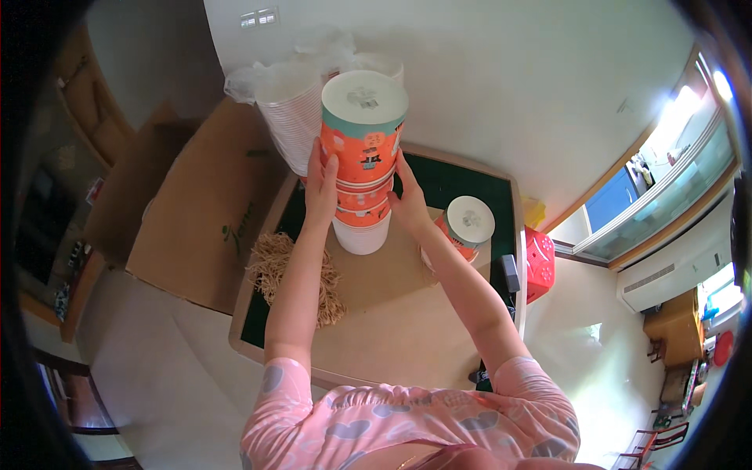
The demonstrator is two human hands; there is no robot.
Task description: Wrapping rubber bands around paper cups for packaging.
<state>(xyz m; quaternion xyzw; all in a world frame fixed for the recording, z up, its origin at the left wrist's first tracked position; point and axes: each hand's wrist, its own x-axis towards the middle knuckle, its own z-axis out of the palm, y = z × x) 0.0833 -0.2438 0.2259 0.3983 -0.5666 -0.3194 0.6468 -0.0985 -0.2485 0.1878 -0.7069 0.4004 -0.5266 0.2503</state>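
A tall stack of orange and white paper cups (363, 153) with a white lidded top stands on a sheet of brown cardboard (392, 294) on the green-topped table (458, 180). My left hand (321, 188) presses against the stack's left side and my right hand (409, 200) against its right side, both at about mid-height. A single orange cup with a white lid (465, 225) stands to the right of my right wrist. A heap of tan shredded paper filling (276, 266) lies to the left of my left forearm.
Stacks of white cups in clear plastic bags (291, 117) stand behind the orange stack. Large flattened cardboard boxes (200, 204) lie left of the table. A red plastic stool (539, 262) and a yellow object sit at the table's right.
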